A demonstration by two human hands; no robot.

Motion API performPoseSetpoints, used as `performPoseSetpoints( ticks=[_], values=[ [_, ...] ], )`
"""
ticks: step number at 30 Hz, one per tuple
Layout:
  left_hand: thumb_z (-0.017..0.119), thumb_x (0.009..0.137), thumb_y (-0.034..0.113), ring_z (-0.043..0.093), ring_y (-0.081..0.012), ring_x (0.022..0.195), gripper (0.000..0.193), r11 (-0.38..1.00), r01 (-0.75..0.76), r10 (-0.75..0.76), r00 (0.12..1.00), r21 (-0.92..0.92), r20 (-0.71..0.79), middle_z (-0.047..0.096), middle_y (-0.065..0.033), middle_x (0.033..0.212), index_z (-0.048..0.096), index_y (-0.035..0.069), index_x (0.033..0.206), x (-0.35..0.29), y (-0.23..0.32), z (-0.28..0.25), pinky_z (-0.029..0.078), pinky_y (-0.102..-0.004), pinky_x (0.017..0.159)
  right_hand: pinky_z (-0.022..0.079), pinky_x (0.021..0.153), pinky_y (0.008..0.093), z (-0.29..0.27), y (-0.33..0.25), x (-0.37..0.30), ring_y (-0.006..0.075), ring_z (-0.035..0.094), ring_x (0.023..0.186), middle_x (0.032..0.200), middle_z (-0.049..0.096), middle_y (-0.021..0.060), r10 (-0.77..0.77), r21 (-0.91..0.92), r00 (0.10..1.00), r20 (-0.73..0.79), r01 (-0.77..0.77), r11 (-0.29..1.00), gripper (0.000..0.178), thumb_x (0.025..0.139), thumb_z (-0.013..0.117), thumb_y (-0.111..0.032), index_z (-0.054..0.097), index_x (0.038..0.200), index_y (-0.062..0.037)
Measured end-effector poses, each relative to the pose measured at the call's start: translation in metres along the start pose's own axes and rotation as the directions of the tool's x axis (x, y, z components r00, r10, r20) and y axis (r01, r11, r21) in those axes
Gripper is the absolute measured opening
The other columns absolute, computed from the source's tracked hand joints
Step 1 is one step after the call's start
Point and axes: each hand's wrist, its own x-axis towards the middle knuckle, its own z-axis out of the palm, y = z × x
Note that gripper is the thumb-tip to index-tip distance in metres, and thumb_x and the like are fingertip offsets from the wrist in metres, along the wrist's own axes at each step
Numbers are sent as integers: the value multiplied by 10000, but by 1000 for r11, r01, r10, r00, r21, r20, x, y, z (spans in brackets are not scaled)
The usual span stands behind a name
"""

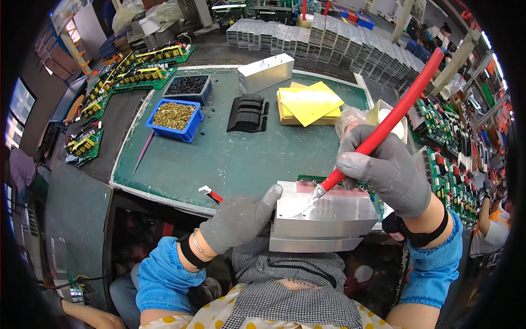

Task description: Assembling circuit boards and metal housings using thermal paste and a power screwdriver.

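Observation:
My right hand (pixel 386 170), in a grey glove, is closed round the long red handle (pixel 402 109) of a brush. The brush's whitish tip (pixel 315 196) rests on top of an aluminium housing (pixel 323 215), where a white smear (pixel 293 206) shows. A pinkish strip (pixel 342 191) runs along the housing's far side, with green circuit board showing behind it. My gloved left hand (pixel 238 219) grips the housing's left end, thumb up at its edge; its other fingers are partly hidden. Just beyond that hand, a red lead with a white connector (pixel 205 190) sticks out.
On the green table (pixel 230 164) stand a blue bin of brass-coloured parts (pixel 174 115), a bin of black parts (pixel 188 86), black plastic pieces (pixel 247 114), yellow sheets (pixel 311 104) and another aluminium housing (pixel 267 75). Stacked metal housings (pixel 329 41) line the back. Circuit boards (pixel 449 178) crowd the right.

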Motion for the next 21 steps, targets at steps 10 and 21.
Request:
performPoseSetpoints(
  ticks=[10, 21],
  values=[
    [530, 883, 109, 612, -366, 600, 612, 998, 57, -57, 998, -18, 16, 608, -164, 717, 300, -19, 1436, 2, 4, -1, 455, -471, 499, 468, 572, 252, -28, -2, -7, 102, 574, 629, 727, 593, 65, 24, -107, 1000, 16, -22, 994, 255, 812, 677, -237, 585, 839, -1],
    [615, 820, 96, 606, -360, 623, 686, 998, 58, -60, 997, -38, -55, 618, -156, 758, 323, -27, 1428, 0, 2, 3, 454, -464, 513, 436, 539, 243, -65, 4, -22, 114, 541, 559, 679, 574, 56, 86, -185, 993, -79, -99, 978, 250, 740, 681, -243, 583, 780, -17]
  ],
)
